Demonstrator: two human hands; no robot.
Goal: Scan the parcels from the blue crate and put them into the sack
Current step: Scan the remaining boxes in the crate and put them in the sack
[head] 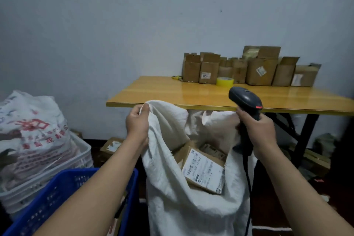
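Sack (172,203) of coarse white woven cloth stands slumped at 6 o'clock, its mouth gaping between the hands. The left hand (137,122) pinches a bunched fold of the rim at the mouth's 10 o'clock. The right hand (256,130) curls round the handle of a dark grey, pistol-shaped scanner (245,99) at 2 o'clock, its cable hanging down. Inside the sack lies a flat brown cardboard parcel (204,173), tilted, its white barcode label too blurred to read. The perforated blue crate (57,197) sits at 7 o'clock, just beside the sack. The glossy yellow worktop (172,94) edge runs behind the sack; cardboard boxes (254,71) and a yellow tape roll (225,82) line its far side.
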